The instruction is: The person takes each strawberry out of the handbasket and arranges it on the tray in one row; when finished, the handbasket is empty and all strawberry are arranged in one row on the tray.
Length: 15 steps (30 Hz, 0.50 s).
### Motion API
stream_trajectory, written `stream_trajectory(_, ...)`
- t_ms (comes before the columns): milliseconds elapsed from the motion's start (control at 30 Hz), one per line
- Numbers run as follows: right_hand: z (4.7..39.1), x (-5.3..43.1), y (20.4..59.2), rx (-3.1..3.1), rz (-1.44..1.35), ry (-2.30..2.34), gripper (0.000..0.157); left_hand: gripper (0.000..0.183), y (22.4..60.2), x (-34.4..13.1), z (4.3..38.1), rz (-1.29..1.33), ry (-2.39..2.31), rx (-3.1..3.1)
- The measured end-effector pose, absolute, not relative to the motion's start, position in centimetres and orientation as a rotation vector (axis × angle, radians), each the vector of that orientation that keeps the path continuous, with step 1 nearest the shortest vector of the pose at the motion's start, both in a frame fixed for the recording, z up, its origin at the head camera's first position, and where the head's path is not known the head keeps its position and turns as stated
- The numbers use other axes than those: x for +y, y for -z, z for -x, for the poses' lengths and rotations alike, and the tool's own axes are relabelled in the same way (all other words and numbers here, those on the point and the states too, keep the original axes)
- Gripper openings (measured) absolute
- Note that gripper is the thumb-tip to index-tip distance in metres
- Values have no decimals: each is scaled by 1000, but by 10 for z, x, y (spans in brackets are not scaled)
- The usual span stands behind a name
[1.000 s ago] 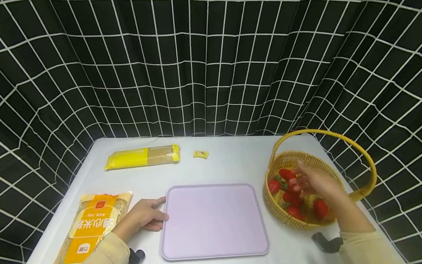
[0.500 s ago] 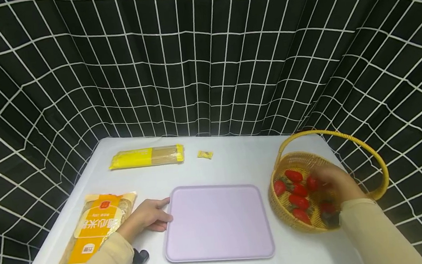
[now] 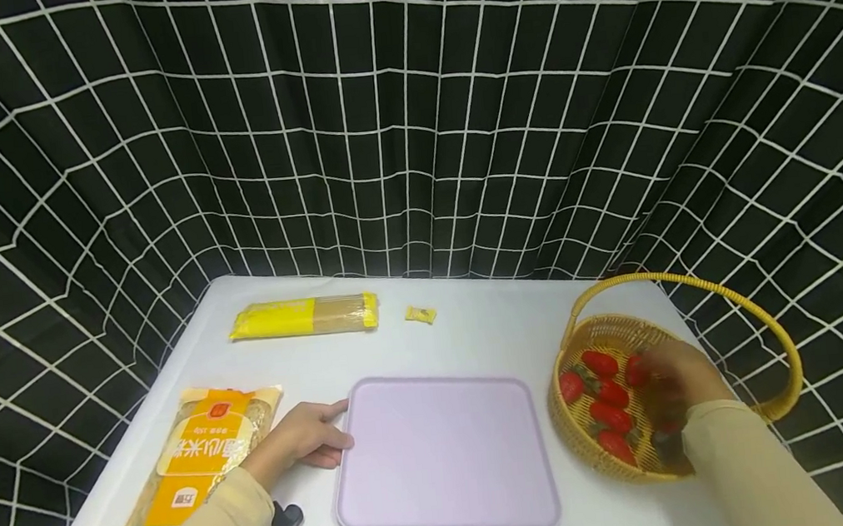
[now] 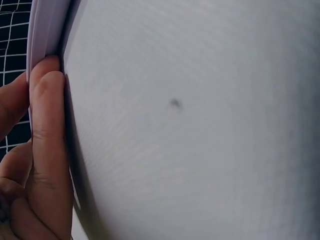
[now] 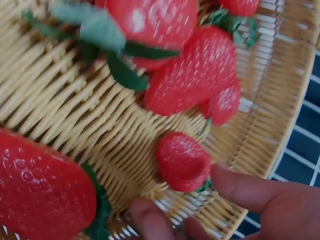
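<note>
My left hand (image 3: 309,436) pinches the left edge of a pale lilac rectangular tray (image 3: 446,457). In the left wrist view, the tray's rim (image 4: 47,30) passes between its fingers (image 4: 47,130). Within a round wicker basket (image 3: 592,449) at the right, my right hand (image 3: 682,370) is blurred and reaches down at the inner right side. Several red strawberries (image 3: 611,416) with green leaves lie in the basket. The right wrist view shows one small strawberry (image 5: 182,162) right at the thumb tip (image 5: 222,180), with other fingers (image 5: 150,217) apart below it.
A yellow noodle packet (image 3: 306,316) and a small yellow wrapped candy (image 3: 421,314) lie at the back. An orange-and-clear food bag (image 3: 198,466) is beside the left forearm. The basket's tall handle (image 3: 741,302) arches over the right side. Black gridded curtain (image 3: 410,130) surrounds the white table.
My right hand has gone from above the basket's middle down into its right side, uncovering more strawberries. The left hand stays at the tray's edge. The head view has shifted slightly.
</note>
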State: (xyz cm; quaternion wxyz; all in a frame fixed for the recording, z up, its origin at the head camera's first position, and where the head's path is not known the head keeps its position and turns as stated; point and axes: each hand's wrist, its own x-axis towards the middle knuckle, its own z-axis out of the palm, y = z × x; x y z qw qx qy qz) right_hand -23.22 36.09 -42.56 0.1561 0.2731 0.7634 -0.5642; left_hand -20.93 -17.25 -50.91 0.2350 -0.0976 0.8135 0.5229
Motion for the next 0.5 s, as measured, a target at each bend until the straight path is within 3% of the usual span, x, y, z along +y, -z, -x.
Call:
stream_trajectory(200,221,328,423,1842,-1094,1866,38,78,509,-172,211,273,-1405,2238)
stream_trajectory(433,226,331,428,1686,-953,1958,30,78,506,-174,215,271,-1407,2223)
stream_trajectory(500,238,344,422,1897,-803,1837,20,77,506,-175,216,282,-1418,2221)
